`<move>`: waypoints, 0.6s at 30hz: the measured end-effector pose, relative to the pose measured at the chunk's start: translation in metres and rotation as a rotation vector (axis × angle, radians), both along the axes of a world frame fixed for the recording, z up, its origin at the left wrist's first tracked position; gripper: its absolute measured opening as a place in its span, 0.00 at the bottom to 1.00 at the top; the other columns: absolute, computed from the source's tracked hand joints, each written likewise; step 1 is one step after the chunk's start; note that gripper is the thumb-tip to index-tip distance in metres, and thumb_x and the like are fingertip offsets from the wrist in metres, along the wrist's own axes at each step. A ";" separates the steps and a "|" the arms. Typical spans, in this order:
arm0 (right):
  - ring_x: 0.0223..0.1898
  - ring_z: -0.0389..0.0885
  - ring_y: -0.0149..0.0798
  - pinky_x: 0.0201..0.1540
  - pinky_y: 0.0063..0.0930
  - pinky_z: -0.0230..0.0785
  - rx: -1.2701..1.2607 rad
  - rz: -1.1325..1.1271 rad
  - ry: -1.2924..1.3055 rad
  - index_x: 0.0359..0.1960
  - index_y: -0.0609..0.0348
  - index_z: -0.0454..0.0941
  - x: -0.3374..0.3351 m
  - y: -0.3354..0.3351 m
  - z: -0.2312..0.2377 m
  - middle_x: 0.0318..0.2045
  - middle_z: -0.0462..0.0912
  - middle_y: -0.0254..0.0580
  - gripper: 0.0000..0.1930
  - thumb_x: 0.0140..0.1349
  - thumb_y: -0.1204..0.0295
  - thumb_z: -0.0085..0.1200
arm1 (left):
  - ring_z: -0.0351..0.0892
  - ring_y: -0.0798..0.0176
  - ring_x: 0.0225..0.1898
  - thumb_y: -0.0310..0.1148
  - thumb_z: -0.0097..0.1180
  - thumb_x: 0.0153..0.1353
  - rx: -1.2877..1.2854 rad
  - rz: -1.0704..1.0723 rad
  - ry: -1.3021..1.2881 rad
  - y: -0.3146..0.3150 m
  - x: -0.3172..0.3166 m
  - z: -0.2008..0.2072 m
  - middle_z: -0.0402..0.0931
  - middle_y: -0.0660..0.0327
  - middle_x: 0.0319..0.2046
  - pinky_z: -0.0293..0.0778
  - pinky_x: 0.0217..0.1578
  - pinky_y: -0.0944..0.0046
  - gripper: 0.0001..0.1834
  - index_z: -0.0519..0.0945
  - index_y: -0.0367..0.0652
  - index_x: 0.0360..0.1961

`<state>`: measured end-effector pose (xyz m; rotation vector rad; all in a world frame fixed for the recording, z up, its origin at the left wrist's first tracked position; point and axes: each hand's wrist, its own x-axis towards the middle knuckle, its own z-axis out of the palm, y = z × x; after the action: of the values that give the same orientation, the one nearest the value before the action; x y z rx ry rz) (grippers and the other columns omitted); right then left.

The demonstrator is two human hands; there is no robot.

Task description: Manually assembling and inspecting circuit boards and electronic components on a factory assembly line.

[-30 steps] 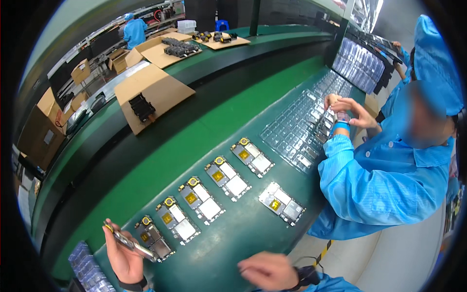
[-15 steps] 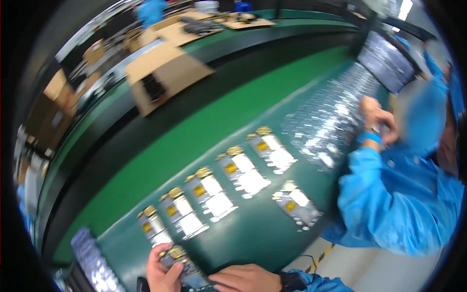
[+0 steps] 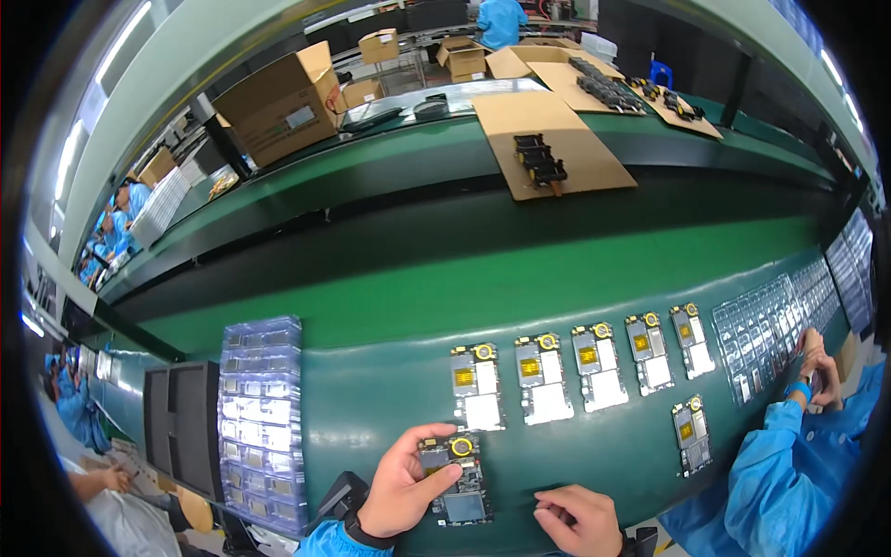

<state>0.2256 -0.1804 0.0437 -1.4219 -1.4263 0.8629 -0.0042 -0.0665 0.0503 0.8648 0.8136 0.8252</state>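
Your left hand (image 3: 397, 487) near, gripping; thumb (image 3: 438, 483) laid toward the right, index finger (image 3: 422, 433) stretched on the far side. Your right hand (image 3: 583, 522) near, apart to the right, fingers (image 3: 555, 501) loosely bent, pointing left.

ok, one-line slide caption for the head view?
Left hand holding a circuit board near a row of five boards on a green bench; right hand apart.

Bright, cool indoor light comes from white tube lamps (image 3: 122, 42) at the upper left and upper right. Glare whitens patches of the clear plastic trays (image 3: 261, 418) and pale plates on the circuit boards (image 3: 545, 379); the green tabletop (image 3: 362, 390) has a soft sheen. The centre is sharp. Straight edges curve strongly toward a black, blue-fringed rim, where distant workers (image 3: 113, 232) look soft.
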 end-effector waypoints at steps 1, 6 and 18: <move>0.21 0.75 0.32 0.26 0.23 0.68 0.003 0.012 -0.012 0.42 0.65 0.82 -0.002 0.000 0.001 0.30 0.81 0.43 0.09 0.59 0.79 0.61 | 0.77 0.66 0.52 0.15 0.56 0.63 0.003 0.012 -0.012 0.002 -0.003 0.000 0.74 0.55 0.51 0.77 0.51 0.65 0.26 0.66 0.35 0.61; 0.24 0.77 0.37 0.29 0.24 0.69 -0.069 0.008 -0.104 0.42 0.65 0.82 -0.016 0.001 0.011 0.31 0.82 0.45 0.09 0.60 0.78 0.61 | 0.80 0.65 0.48 0.18 0.53 0.66 -0.129 0.014 -0.154 0.020 -0.021 -0.005 0.76 0.54 0.50 0.79 0.50 0.63 0.23 0.66 0.36 0.61; 0.31 0.83 0.45 0.35 0.32 0.76 0.145 0.381 -0.416 0.40 0.63 0.83 -0.074 0.039 0.045 0.34 0.84 0.46 0.11 0.54 0.75 0.66 | 0.79 0.63 0.50 0.20 0.48 0.67 -0.168 0.116 -0.365 0.021 -0.036 -0.036 0.77 0.55 0.50 0.77 0.51 0.60 0.19 0.67 0.35 0.59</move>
<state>0.1511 -0.1413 0.0884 -1.2855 -2.0798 0.6963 -0.0404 -0.0451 0.0140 0.5008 0.6033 0.9679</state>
